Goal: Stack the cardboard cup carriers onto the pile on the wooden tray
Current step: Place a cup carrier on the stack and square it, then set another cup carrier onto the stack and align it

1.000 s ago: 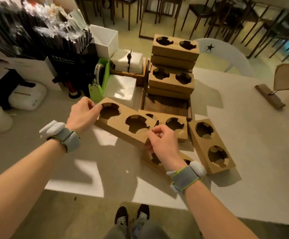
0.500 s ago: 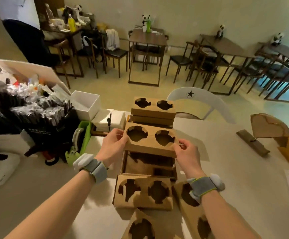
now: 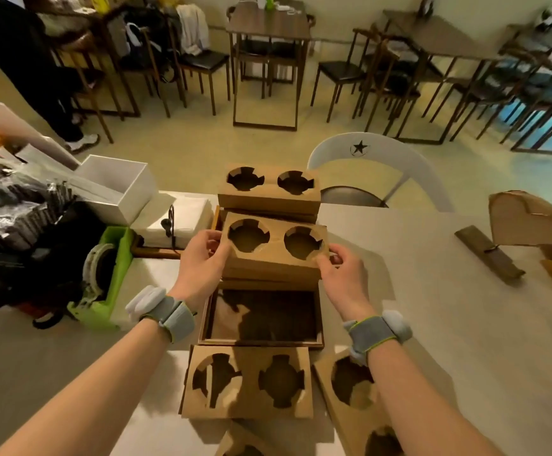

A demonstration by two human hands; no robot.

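Observation:
I hold a brown two-hole cardboard cup carrier [image 3: 276, 255] by both ends, resting on top of the nearer pile in the wooden tray [image 3: 261, 341]. My left hand [image 3: 202, 258] grips its left end and my right hand [image 3: 342, 274] pinches its right end. A taller pile of carriers [image 3: 269, 192] stands at the tray's far end. The tray's near half shows bare dark wood. On the table lie more carriers: one [image 3: 248, 381] just before the tray, another [image 3: 353, 399] under my right forearm, and a third [image 3: 245, 447] at the bottom edge.
A green tape dispenser [image 3: 103, 284], white napkins [image 3: 182, 217], a white box [image 3: 116, 185] and bagged black items [image 3: 11, 209] crowd the left. A white chair [image 3: 376, 166] stands behind the table. A cardboard stand [image 3: 528, 222] is at the right. A person [image 3: 21, 60] stands far left.
Both hands lifted the carrier from the table and carried it over the tray onto the nearer pile. It has settled lower on the pile since half a second ago.

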